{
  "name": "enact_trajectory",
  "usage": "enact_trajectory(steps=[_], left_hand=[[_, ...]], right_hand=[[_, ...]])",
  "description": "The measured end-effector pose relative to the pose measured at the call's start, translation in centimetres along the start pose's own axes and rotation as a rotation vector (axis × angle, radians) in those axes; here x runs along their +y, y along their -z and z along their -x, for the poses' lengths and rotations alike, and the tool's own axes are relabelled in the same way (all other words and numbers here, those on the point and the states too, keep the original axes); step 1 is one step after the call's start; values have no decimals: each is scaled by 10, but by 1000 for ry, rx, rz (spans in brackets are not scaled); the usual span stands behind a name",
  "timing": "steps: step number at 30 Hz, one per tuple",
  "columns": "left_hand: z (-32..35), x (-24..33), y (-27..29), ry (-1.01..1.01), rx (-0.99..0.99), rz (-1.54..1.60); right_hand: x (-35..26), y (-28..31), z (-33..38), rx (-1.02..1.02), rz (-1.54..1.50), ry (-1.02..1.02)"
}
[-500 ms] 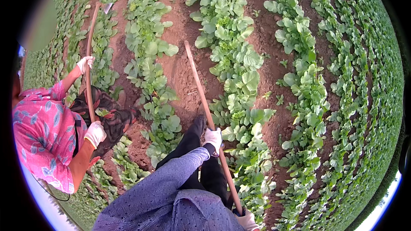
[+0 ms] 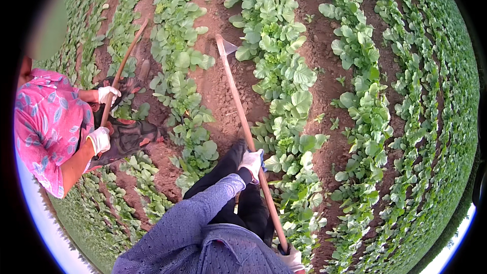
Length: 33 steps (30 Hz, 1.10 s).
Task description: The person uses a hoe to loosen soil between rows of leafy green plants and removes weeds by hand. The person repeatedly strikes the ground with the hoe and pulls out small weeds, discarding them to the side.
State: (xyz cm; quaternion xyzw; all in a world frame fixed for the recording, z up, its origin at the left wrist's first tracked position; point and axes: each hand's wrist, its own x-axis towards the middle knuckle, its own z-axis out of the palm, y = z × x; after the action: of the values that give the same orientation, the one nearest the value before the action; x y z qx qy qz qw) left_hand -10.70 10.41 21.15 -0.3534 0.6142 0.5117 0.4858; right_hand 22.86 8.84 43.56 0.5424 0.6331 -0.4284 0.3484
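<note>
A hoe (image 2: 237, 99) with a long wooden handle slants across the middle, its pale metal blade (image 2: 230, 46) over bare soil beside a leafy row. My left hand (image 2: 250, 164), in a white glove, is closed around the lower half of the handle. My right hand (image 2: 292, 260), gloved too, wraps the handle's butt end at the bottom edge; part of it is cut off by the picture. Dark trousers and shoes of mine show on the soil under the handle.
Green leafy crop rows (image 2: 284, 66) run away from me on both sides, with brown soil furrows (image 2: 324, 96) between them. At left a co-worker in a pink patterned shirt (image 2: 45, 122) grips another long wooden handle (image 2: 122, 68) with white gloves. Small seedlings (image 2: 335, 123) dot the right furrow.
My hoe's head has shifted slightly up and left, and its blade has come into view. The co-worker's handle has tilted to the right, and that person's hands have changed position.
</note>
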Motion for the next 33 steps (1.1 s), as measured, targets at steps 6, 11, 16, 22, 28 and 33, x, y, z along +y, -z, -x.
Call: enact_trajectory(steps=[6, 11, 16, 22, 28, 33], left_hand=[[-46, 44, -14, 23, -21, -96], [-49, 10, 25, 5, 18, -147], [-66, 170, -27, -134, 9, 16], [-155, 361, -69, -548, 179, -390], [-170, 283, -24, -426, 315, -608], [-31, 163, -46, -310, 196, -561]], right_hand=[[-63, 1, -26, 50, 15, 45], [-75, 28, -5, -112, -110, -51], [-151, 30, -81, 96, -150, 183], [-410, 53, -265, -4, -356, 288], [-352, 23, -237, -2, -154, 290], [-255, 101, -89, -57, 96, 46]])
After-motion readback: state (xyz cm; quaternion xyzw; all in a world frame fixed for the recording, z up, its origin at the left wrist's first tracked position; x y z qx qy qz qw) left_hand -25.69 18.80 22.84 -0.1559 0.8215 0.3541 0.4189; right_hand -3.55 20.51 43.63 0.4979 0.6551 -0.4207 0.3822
